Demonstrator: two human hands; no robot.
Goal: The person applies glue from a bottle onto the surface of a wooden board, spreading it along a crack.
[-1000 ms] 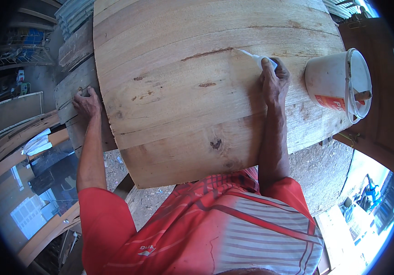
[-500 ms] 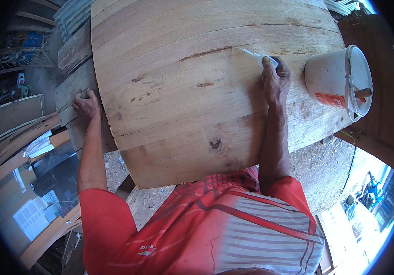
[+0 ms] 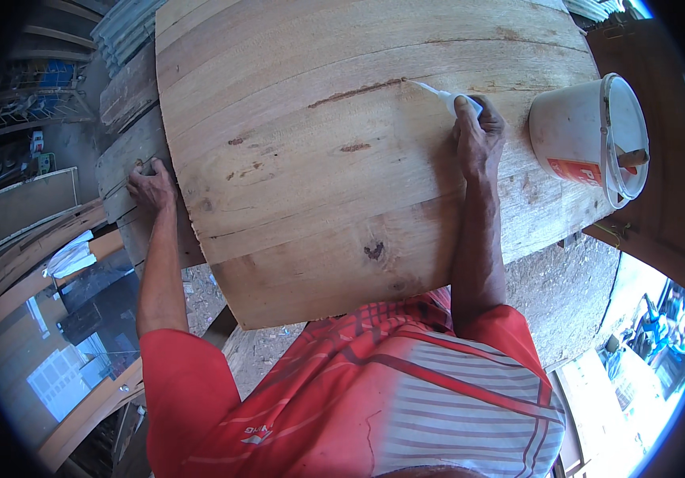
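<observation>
My right hand (image 3: 479, 137) is closed around a small white squeeze bottle (image 3: 447, 97) with a long thin nozzle. Its tip points left, at or just above the right end of a brown-filled crack (image 3: 356, 93) in a large wooden panel (image 3: 302, 179). Past the panel's left edge, my left hand (image 3: 152, 185) rests over grey boards (image 3: 131, 151), thumb and fingers curled together. Whatever its fingertips may hold is too small to name. Several more brown-marked spots and a dark knot (image 3: 374, 250) show on the panel.
A white bucket (image 3: 567, 127) with a wire handle and a wooden-handled tool (image 3: 633, 158) inside stands at the panel's right edge. Corrugated sheets (image 3: 123, 36) lie at the far left. A folded white cloth (image 3: 70, 255) lies on a wooden frame at the left.
</observation>
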